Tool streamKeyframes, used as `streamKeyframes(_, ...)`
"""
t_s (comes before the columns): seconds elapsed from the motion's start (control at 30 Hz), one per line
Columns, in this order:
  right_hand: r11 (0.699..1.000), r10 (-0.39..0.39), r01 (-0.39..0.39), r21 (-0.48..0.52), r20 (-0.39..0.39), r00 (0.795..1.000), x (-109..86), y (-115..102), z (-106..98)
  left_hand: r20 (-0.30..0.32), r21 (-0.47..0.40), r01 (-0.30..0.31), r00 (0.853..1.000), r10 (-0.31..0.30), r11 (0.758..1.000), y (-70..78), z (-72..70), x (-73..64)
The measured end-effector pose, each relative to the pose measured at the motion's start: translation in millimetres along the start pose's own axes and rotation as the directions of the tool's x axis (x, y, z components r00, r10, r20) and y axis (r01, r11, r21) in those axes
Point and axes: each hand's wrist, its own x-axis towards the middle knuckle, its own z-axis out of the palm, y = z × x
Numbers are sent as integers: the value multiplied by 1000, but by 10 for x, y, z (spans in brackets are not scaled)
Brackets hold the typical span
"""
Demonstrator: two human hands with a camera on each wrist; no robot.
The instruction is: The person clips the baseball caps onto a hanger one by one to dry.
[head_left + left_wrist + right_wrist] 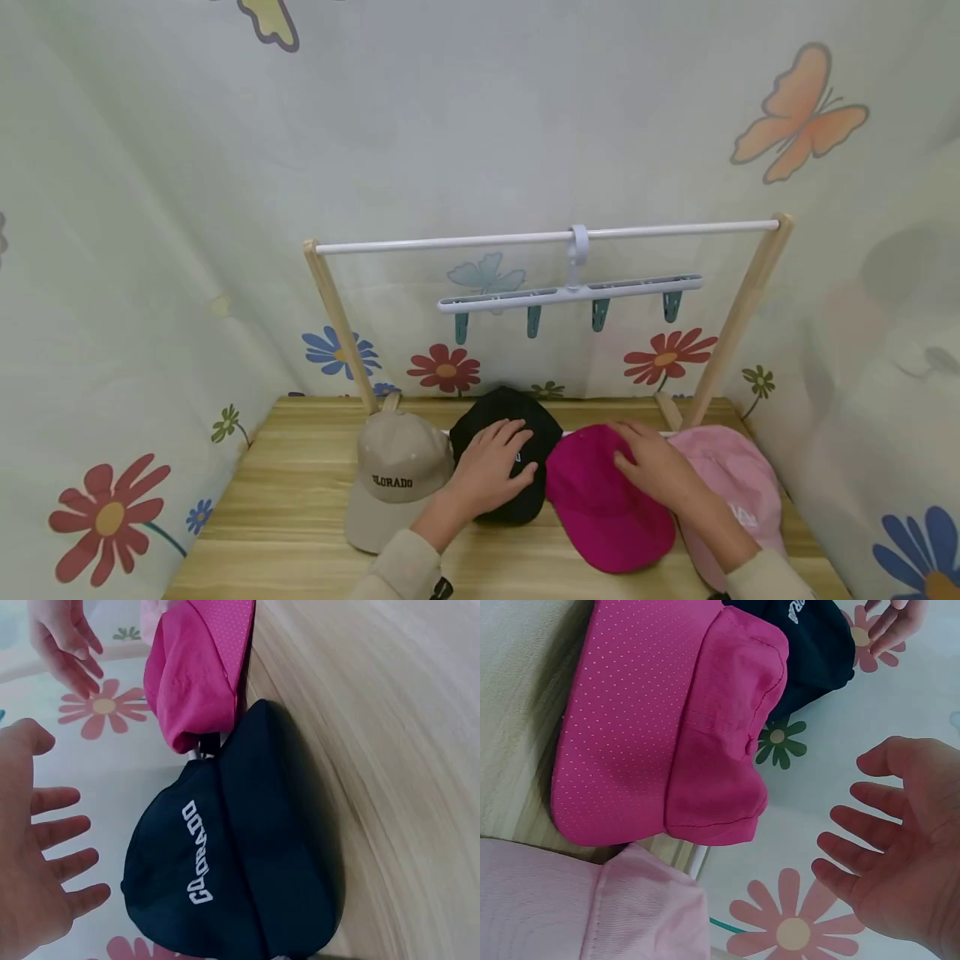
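Observation:
My left hand [489, 468] is above the black cap [501, 408], fingers spread and nothing held. In the left wrist view a gap shows between those fingers and the black cap, whose front reads COLORADO. Over the magenta cap [600, 517] hovers my right hand [658, 468], also empty with its fingers apart. The right wrist view shows it clear of the magenta cap's crown, with the dotted brim in sight. A beige cap [401, 454] lies left of the black one. At the right end sits a light pink cap [738, 467], partly covered by my right forearm.
Behind the caps stands a wooden rack with a white rod [450, 244]. From the rod hangs a pale clip hanger [573, 294] with several green clips [533, 322]. The wood-grain table [300, 492] meets a flowered curtain [187, 208] at the back and sides.

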Motion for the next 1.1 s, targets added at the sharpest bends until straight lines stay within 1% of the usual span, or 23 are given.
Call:
streamKeyframes(0.13, 1000, 12, -12, 13, 0, 1000, 2, 29, 30, -5, -32, 26, 1000, -26, 999, 39, 50, 38)
streamKeyframes(0.23, 1000, 12, -11, 16, -14, 1000, 31, 62, 56, 2, -88, 49, 999, -49, 995, 73, 79, 84)
streamKeyframes(0.33, 1000, 10, -9, 21, -29, 1000, 48, 81, 93, 30, -150, 78, 997, -74, 986, 118, 111, 100)
streamKeyframes(0.43, 999, 18, -17, 30, -38, 999, 53, 91, 134, 54, -189, 98, 995, -89, 977, 158, 161, 98)
streamKeyframes(0.6, 998, 45, -43, 37, -40, 998, 41, 100, 182, 81, -216, 99, 993, -83, 971, 201, 286, 102)
streamKeyframes(0.73, 998, 48, -45, 48, -51, 998, 3, 113, 223, 100, -245, 102, 992, -79, 964, 236, 394, 93)
streamKeyframes(0.9, 998, 43, -40, 50, -69, 997, 23, 126, 244, 96, -280, 115, 991, -91, 953, 270, 416, 118)
streamKeyframes(1.1, 996, 73, -71, 46, -47, 996, 88, 113, 235, 99, -340, 131, 990, -103, 931, 289, 441, 171)
